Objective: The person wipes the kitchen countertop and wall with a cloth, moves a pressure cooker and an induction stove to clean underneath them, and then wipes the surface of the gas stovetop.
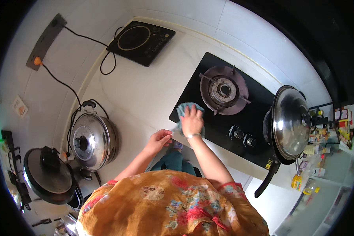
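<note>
My right hand (192, 121) presses down with spread fingers on a blue-green cloth (181, 109). The cloth lies over the front left corner of a black glass gas cooktop (191, 85). Just left of it, my left hand (160, 141) hovers by the counter's front edge, fingers loosely curled, with no item visible in them. Beyond the cloth is a gas burner with a round pan support (205, 88), bare of cookware. Two control knobs (238, 134) sit to the right of my right hand. A bracelet circles my right wrist.
A lidded wok (289, 124) covers the right burner, its black handle (267, 180) jutting toward me. At the back left lies an induction cooker (153, 50) with a looped cord. A lidded steel pot (90, 138) and an electric cooker (47, 174) stand left. Bottles (311, 187) crowd the right.
</note>
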`<state>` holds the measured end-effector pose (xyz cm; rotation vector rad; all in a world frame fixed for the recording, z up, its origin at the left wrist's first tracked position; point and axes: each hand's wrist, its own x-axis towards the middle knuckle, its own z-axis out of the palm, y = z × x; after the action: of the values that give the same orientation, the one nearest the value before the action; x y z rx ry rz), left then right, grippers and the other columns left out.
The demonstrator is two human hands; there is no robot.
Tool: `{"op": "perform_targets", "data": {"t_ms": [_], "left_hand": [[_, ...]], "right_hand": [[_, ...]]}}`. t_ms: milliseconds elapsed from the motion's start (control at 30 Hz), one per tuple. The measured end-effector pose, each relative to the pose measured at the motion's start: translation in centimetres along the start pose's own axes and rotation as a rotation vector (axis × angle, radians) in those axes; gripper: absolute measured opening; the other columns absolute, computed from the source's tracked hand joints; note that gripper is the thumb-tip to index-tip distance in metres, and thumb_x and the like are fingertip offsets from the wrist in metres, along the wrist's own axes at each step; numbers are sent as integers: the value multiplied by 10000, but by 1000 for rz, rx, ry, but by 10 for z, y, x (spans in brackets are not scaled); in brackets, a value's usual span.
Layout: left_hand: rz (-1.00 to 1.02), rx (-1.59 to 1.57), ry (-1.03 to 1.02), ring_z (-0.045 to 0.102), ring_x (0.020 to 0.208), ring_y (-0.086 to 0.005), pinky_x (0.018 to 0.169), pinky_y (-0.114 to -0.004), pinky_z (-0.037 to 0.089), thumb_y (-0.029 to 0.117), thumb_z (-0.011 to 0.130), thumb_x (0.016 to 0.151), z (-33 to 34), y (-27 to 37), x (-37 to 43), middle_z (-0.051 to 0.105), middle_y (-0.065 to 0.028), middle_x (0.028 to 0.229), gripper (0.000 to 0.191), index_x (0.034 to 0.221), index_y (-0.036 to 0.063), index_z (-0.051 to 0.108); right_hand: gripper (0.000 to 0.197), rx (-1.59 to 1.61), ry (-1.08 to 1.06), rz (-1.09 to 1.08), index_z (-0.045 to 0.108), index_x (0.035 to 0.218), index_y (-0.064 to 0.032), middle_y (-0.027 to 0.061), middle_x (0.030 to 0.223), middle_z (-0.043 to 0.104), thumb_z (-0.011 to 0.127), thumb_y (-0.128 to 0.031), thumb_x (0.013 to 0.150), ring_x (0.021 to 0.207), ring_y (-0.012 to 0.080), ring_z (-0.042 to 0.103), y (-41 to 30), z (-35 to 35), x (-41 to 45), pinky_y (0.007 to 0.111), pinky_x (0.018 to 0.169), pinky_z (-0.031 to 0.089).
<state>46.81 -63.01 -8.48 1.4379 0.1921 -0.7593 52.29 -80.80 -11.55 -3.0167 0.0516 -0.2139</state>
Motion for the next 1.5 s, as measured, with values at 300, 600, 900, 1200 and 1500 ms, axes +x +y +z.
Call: {"op": "perform_targets", "data": {"t_ms": [300,600,900,1200,1500], "left_hand": [[49,66,65,597,842,-136,730,-269,473,140,493,931,-28,32,27,604,-57,993,212,1116,44,531],[135,222,-175,585,800,-99,702,-238,467,110,528,916,45,50,67,619,-24,927,181,1081,52,574],[672,782,-356,612,696,-189,649,-267,494,-2,595,790,183,40,114,613,-134,838,245,1033,-15,617],[827,1303,-99,601,807,-278,660,-365,502,374,766,642,272,27,134,568,-106,867,504,901,47,484],[1040,1159,-599,562,902,-294,781,-368,474,142,746,624,249,49,159,568,-104,898,463,1041,70,559]], "right_hand": [[295,161,132,-149,604,1076,-148,10,1130,563,520,-177,794,895,207,513,27,8,-47,338,702,471],[362,22,201,566,575,1151,-80,92,1127,547,506,-143,801,991,312,482,183,-22,-172,406,872,410],[230,158,240,209,604,986,-112,54,1059,556,539,-146,768,933,256,512,143,-13,-130,369,741,474],[297,248,300,559,593,1009,-79,93,1047,554,588,-13,720,943,322,500,210,-45,-180,405,819,435],[339,468,483,509,574,1053,-46,120,1070,555,566,19,720,959,336,515,201,-88,-149,402,827,440]]}}
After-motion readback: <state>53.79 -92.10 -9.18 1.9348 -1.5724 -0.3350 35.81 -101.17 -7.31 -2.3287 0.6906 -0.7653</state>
